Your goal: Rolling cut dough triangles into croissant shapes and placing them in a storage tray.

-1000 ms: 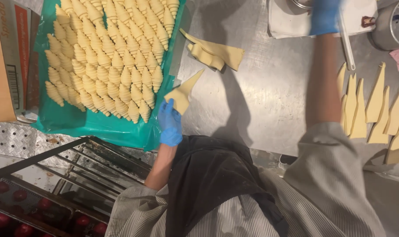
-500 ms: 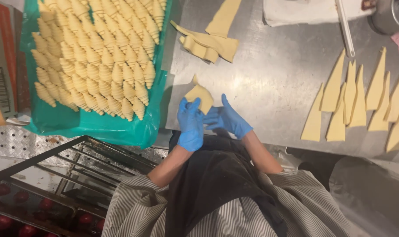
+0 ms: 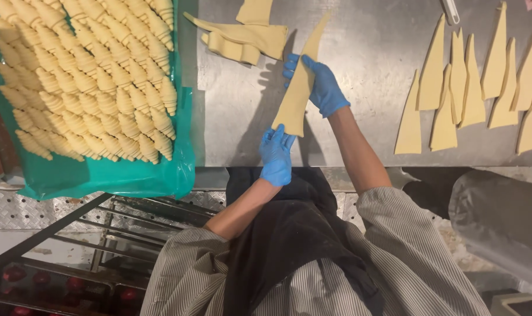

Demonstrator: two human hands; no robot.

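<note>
Long tapered dough triangle (image 3: 298,88) stretched above steel worktop (image 3: 365,88): left hand (image 3: 276,155) pinched wide near end, right hand (image 3: 321,85) closed around middle. Rolled croissants (image 3: 84,76) filled green-lined tray (image 3: 102,178), far left.

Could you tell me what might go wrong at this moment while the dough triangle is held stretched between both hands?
The dough triangle hangs off the steel table, gripped by the left hand at its wide end and the right hand nearer the tip; pulled further, it could thin unevenly or tear. Its narrow tip reaches towards the loose dough pieces and might stick to them.
</note>
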